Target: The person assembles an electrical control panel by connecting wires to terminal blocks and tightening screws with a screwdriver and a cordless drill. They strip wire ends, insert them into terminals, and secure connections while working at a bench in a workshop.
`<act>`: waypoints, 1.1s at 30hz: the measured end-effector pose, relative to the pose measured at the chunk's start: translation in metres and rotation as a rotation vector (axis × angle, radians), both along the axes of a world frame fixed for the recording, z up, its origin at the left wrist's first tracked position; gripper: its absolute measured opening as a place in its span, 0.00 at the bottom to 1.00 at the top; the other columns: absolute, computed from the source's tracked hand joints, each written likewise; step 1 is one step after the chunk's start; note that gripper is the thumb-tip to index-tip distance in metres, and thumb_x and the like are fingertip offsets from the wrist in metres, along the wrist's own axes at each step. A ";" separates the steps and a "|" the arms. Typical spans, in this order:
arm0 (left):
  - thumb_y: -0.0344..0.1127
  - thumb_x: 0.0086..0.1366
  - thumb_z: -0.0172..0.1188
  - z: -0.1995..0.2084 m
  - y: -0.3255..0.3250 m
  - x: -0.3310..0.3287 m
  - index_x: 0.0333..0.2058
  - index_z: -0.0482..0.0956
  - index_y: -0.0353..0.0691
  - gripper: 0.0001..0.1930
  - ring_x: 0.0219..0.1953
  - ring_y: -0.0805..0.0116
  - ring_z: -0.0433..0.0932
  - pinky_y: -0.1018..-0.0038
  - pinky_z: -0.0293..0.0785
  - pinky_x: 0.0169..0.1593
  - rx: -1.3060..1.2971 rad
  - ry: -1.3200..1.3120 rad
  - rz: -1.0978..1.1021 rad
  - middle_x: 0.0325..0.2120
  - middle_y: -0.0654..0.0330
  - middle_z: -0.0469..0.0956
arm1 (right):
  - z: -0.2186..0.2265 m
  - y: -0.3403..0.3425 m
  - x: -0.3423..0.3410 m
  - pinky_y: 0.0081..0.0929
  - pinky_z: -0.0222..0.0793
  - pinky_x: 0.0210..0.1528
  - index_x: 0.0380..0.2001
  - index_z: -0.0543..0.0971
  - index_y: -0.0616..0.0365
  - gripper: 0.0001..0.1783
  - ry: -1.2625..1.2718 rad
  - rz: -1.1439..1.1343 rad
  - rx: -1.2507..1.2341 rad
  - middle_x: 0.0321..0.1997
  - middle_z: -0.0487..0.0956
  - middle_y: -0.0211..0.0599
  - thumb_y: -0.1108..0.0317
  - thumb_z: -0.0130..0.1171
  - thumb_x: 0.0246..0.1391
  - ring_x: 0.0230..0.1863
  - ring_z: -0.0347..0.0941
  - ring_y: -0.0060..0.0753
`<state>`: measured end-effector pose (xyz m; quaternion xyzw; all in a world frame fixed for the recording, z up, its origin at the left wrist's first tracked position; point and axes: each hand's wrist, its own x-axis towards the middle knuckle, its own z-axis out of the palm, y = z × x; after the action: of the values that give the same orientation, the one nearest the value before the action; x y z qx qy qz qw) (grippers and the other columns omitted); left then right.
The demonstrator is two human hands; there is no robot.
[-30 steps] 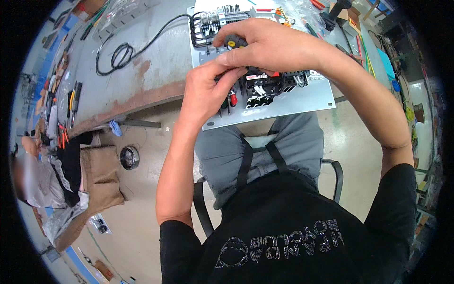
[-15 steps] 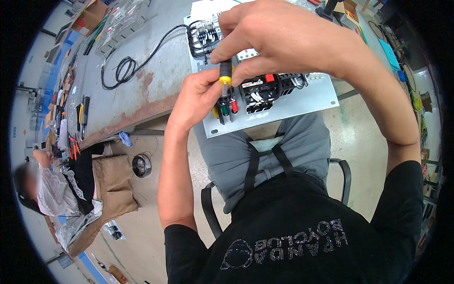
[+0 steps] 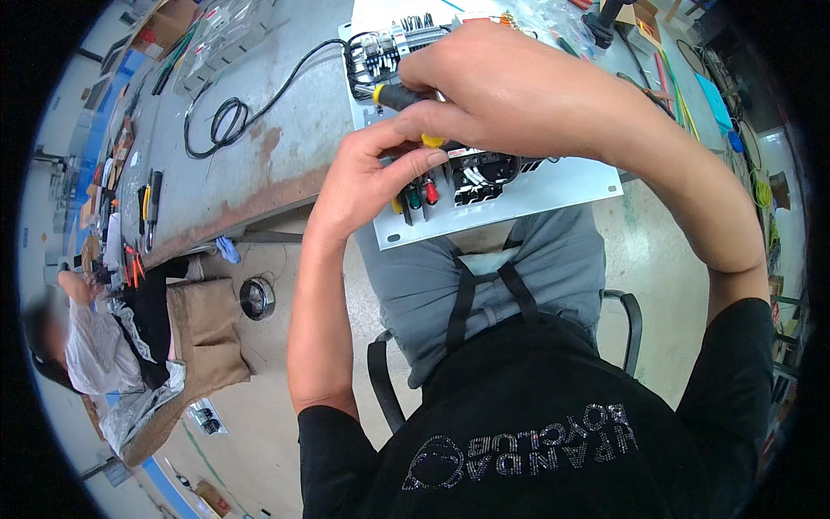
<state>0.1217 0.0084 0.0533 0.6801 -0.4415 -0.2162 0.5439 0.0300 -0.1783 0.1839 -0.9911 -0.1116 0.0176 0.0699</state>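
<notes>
On the left, our left hand [image 3: 365, 177] hovers at the metal mounting plate [image 3: 562, 192], thumb and forefinger close together; we cannot tell what they pinch. The black-and-yellow screwdriver [image 3: 398, 97], upright half a second ago, now tilts sideways above the plate, seemingly disengaged, its handle in our right hand's [image 3: 488, 82] curled fingers.

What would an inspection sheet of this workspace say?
Surface: grey table, reddish-brown patches near its edge.
Job's things: metal panel with electrical parts; yellow-and-black tool.
Clutter: slim tools at the table's left; cardboard box far right.
Hands: right hand grips the tool; left hand beside a red part, hold unclear.
Cables: black cable loops on the table, reaching the panel.
Surroundings: co-worker at left; round object on the floor.
</notes>
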 end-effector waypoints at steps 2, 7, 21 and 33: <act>0.35 0.72 0.67 -0.005 0.001 0.000 0.44 0.88 0.34 0.10 0.36 0.70 0.80 0.69 0.78 0.44 -0.041 -0.034 -0.003 0.36 0.56 0.86 | 0.006 0.008 0.003 0.41 0.77 0.39 0.59 0.82 0.62 0.23 0.063 -0.022 0.013 0.36 0.86 0.54 0.60 0.60 0.68 0.36 0.86 0.50; 0.35 0.72 0.67 -0.007 0.003 0.007 0.43 0.88 0.34 0.10 0.35 0.66 0.80 0.69 0.77 0.42 -0.027 -0.155 -0.029 0.35 0.55 0.85 | -0.010 -0.012 -0.001 0.39 0.79 0.45 0.57 0.83 0.63 0.20 -0.175 0.203 0.323 0.41 0.87 0.54 0.65 0.58 0.68 0.41 0.86 0.49; 0.36 0.74 0.65 -0.008 0.005 0.005 0.45 0.88 0.35 0.11 0.35 0.72 0.80 0.72 0.77 0.42 -0.075 -0.020 -0.052 0.32 0.59 0.84 | 0.014 0.004 -0.011 0.35 0.67 0.31 0.28 0.87 0.69 0.24 -0.012 0.048 0.146 0.20 0.77 0.44 0.57 0.63 0.70 0.23 0.72 0.38; 0.40 0.75 0.63 -0.001 -0.001 0.014 0.45 0.87 0.35 0.13 0.29 0.76 0.75 0.72 0.74 0.36 -0.006 -0.070 -0.186 0.27 0.60 0.85 | 0.013 -0.015 -0.016 0.40 0.76 0.46 0.54 0.86 0.55 0.23 -0.267 0.421 -0.164 0.44 0.83 0.43 0.67 0.72 0.53 0.44 0.80 0.48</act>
<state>0.1360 0.0073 0.0522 0.6417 -0.5220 -0.2407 0.5077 0.0142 -0.1934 0.1969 -0.9421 -0.3216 -0.0901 -0.0313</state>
